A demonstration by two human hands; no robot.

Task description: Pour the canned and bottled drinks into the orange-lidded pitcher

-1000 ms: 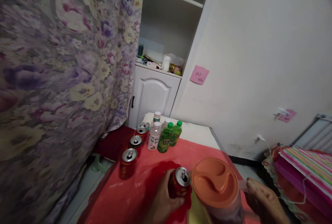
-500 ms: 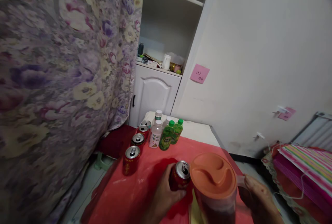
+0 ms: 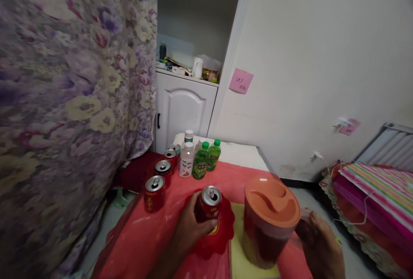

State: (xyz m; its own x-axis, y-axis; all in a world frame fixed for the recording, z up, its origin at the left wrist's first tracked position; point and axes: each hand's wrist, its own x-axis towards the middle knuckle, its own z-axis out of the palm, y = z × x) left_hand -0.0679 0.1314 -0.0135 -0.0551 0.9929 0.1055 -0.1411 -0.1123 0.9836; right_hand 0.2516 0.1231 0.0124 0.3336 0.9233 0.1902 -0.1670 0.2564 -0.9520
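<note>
My left hand (image 3: 185, 229) is wrapped round a red drink can (image 3: 206, 211) with its tab top facing up. The can is over a red scalloped plate (image 3: 228, 229); contact between them cannot be made out. To the right, a clear pitcher (image 3: 267, 242) with an orange lid (image 3: 272, 201) and dark liquid inside is over a yellow mat (image 3: 237, 249). My right hand (image 3: 322, 242) has its fingers closed round the pitcher's clear handle (image 3: 298, 231). A gap separates the can from the pitcher.
Several cans (image 3: 155, 197) line the table's left side. Clear and green bottles (image 3: 200, 165) stand behind them on the red tablecloth (image 3: 138, 244). A floral curtain (image 3: 80, 98) hangs at left, a white cabinet (image 3: 185, 113) stands behind, and a striped stack (image 3: 377, 184) lies at right.
My left hand has moved the can leftward, away from the pitcher. The pitcher has shifted right and appears lower. More of the red plate and yellow mat shows, and the view has shifted.
</note>
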